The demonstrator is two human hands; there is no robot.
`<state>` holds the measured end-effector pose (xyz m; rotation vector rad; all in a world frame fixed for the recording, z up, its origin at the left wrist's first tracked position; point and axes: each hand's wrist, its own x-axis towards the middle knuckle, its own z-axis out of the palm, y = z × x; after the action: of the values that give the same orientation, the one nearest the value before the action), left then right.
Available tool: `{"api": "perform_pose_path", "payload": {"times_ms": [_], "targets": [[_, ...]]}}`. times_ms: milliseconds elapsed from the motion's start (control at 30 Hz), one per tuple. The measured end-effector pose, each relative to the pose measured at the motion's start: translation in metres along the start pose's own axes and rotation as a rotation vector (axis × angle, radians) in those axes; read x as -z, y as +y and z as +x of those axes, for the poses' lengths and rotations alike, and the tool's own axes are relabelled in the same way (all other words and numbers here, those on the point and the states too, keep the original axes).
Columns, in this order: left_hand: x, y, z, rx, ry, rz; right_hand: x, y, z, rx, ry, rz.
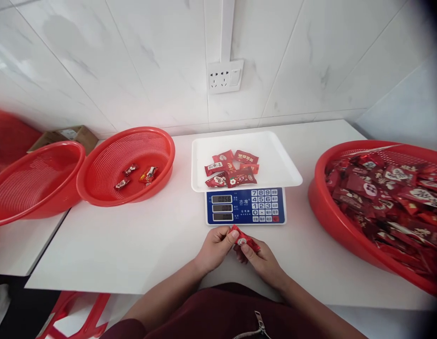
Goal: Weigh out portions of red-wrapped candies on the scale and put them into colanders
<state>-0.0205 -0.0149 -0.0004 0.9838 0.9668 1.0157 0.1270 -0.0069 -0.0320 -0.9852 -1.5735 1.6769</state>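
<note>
Close to the table's front edge, a red wrapped candy [242, 239] is pinched between my two hands. My left hand [218, 246] is closed on its left end, thumb on top. My right hand [263, 260] grips the other end, its thumb pressed on the wrapper. Just beyond them stands a digital scale [245, 207] with a blue keypad and lit displays. On its white tray [278, 165] lies a small pile of red wrapped candies [236, 169], several of them overlapping.
To the right, a large red basket [319, 207] is full of wrapped candies. At the left stand a red basket [87, 190] with a few small candies inside and another red basket [68, 197]. Behind is a cardboard box [86, 136]. A wall socket [225, 76] sits above the table [141, 254].
</note>
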Motion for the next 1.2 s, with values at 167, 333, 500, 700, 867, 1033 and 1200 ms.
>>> {"api": "perform_pose_path", "payload": {"times_ms": [167,333,500,700,867,1033,1200], "targets": [[0.001,0.003,-0.002,-0.003,0.039,0.118,-0.007,-0.002,-0.002,0.018,0.117,0.004],[0.005,0.000,-0.003,0.026,0.040,0.352,0.016,-0.026,-0.010,0.078,0.324,-0.049],[0.001,-0.006,-0.002,0.061,-0.042,0.452,0.089,-0.081,-0.041,0.166,0.674,-0.340],[-0.004,-0.015,0.000,0.079,-0.071,0.448,0.180,-0.124,-0.084,-0.217,0.553,-0.947],[-0.006,-0.014,0.001,0.101,-0.076,0.439,0.236,-0.120,-0.077,-0.403,0.410,-1.027],[-0.005,-0.009,0.000,0.058,-0.040,0.481,0.273,-0.106,-0.045,-0.508,0.491,-0.992],[-0.002,-0.009,0.002,0.074,-0.059,0.483,0.292,-0.101,-0.038,-0.444,0.587,-0.839]]}}
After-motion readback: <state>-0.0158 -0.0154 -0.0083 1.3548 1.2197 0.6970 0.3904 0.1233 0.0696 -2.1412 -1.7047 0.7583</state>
